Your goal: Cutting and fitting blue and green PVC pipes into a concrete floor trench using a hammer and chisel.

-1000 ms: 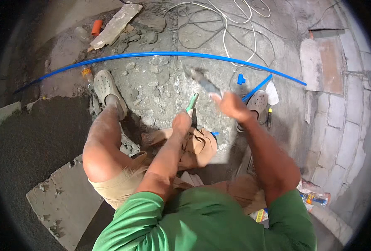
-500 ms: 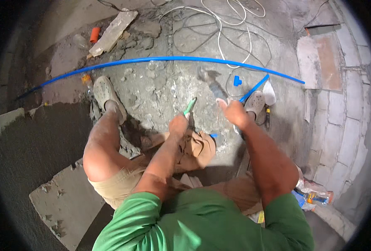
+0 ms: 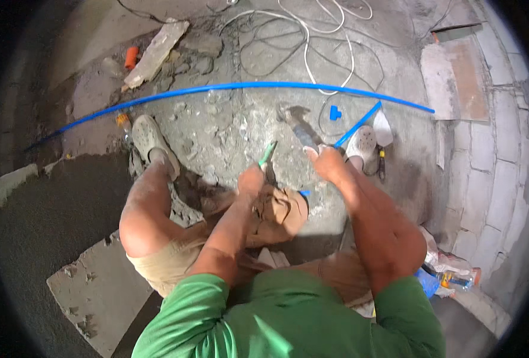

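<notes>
Green chisel (image 3: 267,156) gripped in my left hand (image 3: 251,181), over rubble-strewn floor (image 3: 257,124); my right hand (image 3: 329,164) grasps hammer (image 3: 305,136), head clear of chisel; I judge step as chipping; next stroke calls for true aim

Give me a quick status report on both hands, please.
Left hand: gripping green tool. Right hand: gripping hammer. Long blue pipe: lying across, beyond both tools.

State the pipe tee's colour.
The pipe tee is blue; it shows best in the head view.
</notes>
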`<move>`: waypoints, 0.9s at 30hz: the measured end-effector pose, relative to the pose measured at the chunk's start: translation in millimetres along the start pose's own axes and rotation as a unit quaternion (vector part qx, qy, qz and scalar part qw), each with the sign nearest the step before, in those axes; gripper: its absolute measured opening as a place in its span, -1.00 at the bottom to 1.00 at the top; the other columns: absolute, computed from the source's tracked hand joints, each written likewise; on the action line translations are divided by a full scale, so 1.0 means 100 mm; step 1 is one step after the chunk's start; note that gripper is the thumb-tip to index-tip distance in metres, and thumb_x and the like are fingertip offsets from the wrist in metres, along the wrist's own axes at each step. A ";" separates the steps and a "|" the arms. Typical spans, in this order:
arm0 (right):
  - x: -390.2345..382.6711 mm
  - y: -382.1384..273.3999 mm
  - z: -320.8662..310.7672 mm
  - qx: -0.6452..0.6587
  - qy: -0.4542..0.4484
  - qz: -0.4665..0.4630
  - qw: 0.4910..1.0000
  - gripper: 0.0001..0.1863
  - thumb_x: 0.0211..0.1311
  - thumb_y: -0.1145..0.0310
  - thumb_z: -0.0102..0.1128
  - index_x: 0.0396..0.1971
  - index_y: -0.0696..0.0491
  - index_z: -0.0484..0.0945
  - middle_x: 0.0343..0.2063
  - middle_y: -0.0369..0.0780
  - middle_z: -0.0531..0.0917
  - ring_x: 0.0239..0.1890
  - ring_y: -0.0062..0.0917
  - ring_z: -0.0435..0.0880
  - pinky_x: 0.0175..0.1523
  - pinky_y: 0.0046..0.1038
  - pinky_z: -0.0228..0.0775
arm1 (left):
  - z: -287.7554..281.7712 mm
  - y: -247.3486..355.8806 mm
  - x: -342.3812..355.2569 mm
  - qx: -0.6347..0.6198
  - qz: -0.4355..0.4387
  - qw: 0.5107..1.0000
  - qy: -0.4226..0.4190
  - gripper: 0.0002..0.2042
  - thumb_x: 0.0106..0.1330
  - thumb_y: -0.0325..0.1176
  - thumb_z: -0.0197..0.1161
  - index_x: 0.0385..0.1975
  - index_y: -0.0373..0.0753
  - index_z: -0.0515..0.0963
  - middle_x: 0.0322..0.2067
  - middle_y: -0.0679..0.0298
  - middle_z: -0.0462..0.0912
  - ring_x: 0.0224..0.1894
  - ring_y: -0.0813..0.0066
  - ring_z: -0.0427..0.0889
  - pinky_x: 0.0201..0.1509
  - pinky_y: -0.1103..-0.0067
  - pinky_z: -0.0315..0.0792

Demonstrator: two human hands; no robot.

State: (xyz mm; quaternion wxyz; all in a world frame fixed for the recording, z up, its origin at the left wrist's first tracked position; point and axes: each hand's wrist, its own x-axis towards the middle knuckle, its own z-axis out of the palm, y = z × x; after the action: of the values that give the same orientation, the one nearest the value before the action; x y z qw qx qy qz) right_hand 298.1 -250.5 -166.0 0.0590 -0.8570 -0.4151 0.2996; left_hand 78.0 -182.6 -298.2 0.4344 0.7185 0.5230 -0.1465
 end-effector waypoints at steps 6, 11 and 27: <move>0.04 -1.00 -1.00 0.097 0.157 -0.075 0.980 -0.42 0.26 -0.07 0.02 -0.17 0.26 0.52 -0.35 0.17 0.60 -0.22 0.04 0.60 -0.15 -0.10 0.43 | -0.02 0.03 0.04 0.000 -0.022 1.000 0.002 -0.65 0.36 -0.12 -0.03 -0.16 -0.31 0.50 -0.24 -0.10 0.62 -0.14 -0.09 0.59 -0.07 0.18 0.43; -0.03 -0.28 -0.09 -0.129 -0.129 0.005 0.983 -0.40 0.29 -0.07 -0.05 -0.10 0.25 0.53 -0.27 0.13 0.62 -0.14 0.01 0.60 -0.01 -0.11 0.41 | 0.02 0.14 0.00 -0.001 -0.031 0.999 -0.009 -0.65 0.34 -0.13 0.00 -0.18 -0.32 0.52 -0.22 -0.11 0.62 -0.12 -0.08 0.59 -0.06 0.19 0.44; -0.09 -0.54 -0.12 -0.059 -0.062 0.000 0.996 -0.39 0.30 -0.06 -0.07 -0.10 0.29 0.50 -0.28 0.15 0.61 -0.12 0.00 0.60 0.01 -0.12 0.39 | -0.05 0.04 0.06 0.000 -0.045 0.999 -0.015 -0.60 0.32 -0.06 0.01 -0.15 -0.30 0.54 -0.17 -0.07 0.62 -0.09 -0.07 0.58 -0.02 0.19 0.43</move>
State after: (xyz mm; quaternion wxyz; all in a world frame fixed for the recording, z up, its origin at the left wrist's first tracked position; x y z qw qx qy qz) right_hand 263.9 -220.4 -133.6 -0.0177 -0.8388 -0.4345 0.3275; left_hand 82.3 -175.9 -297.5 0.4351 0.6917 0.5486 -0.1769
